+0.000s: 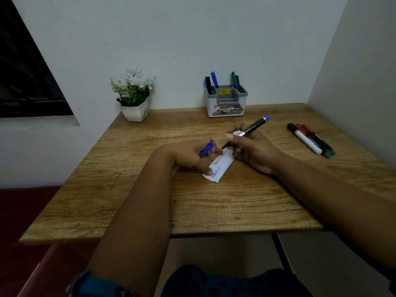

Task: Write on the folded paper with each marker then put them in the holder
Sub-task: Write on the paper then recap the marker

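Flower pot (134, 112): stands at the table's far left corner, well apart from the work; no part in the task.
Table (150, 200): bare wood, likely smooth enough for light paper to slide.
Left hand (188, 154): grips a blue cap (207, 148) in curled fingers while one fingertip presses on the near end of the paper.
Folded paper (219, 166): lies flat mid-table between the hands, with blue writing on it; thin and light, probably shifts unless pinned, so pressing an end suits it.
Right hand (250, 146): holds the blue marker (250, 129) low on the barrel, tip on or just above the paper's far end.
Blue marker: stiff, light, smooth; best held near the tip for writing.
Holder (227, 101): stands by the back wall with several markers upright inside.
Spare markers (310, 139): lie side by side at the right, well apart from the hands, seemingly yet to be used.
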